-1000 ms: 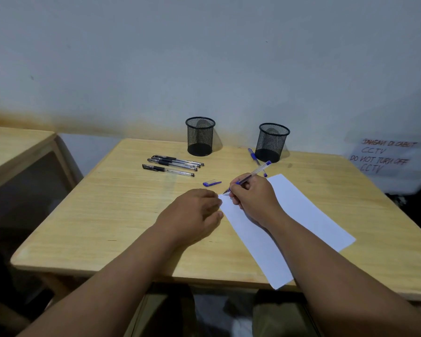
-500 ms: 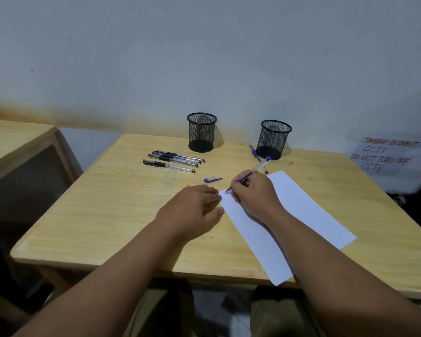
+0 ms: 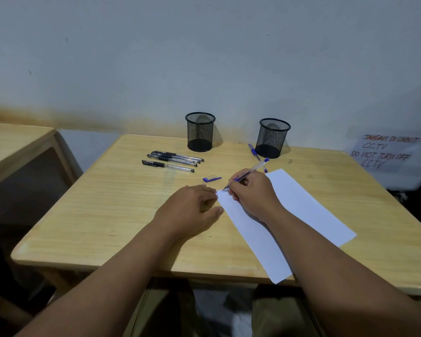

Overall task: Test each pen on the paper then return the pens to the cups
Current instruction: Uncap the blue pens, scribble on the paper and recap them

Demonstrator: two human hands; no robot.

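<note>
A person sits at a pale wooden desk [image 3: 102, 215], seen from a head-worn camera looking down at both bare forearms. The right hand [image 3: 252, 193] makes a writing grip, with the fingers curled around a blue pen [image 3: 249, 173] and pinching it low on the barrel. The pen's tip touches the near-left corner of a white sheet of paper [image 3: 301, 215], where a faint blue scribble shows just beside the tip. The pen's back end slants up and away from the grip, toward the far right.

The left hand [image 3: 192, 210] lies relaxed on the desk just left of the writing grip. Its fingers reach the paper's edge, apparently steadying it, and hold nothing.

Just beyond the grip and slightly left lies a loose blue pen cap [image 3: 212, 179]. Farther away and to the left, three black pens [image 3: 173, 160] lie side by side, caps on. Beyond the grip and to the right, a second blue pen [image 3: 254, 152] lies beside the right mesh cup [image 3: 274, 138]. The left mesh cup [image 3: 200, 131] stands well apart from it, past the black pens. Both cups look empty.

The step in hand appears to be testing the first blue pen. Judging from the layout, the next move calls for lifting the tip, picking up the cap with the free hand, recapping, and dropping the pen into a cup. Four pens remain to be tested.
</note>
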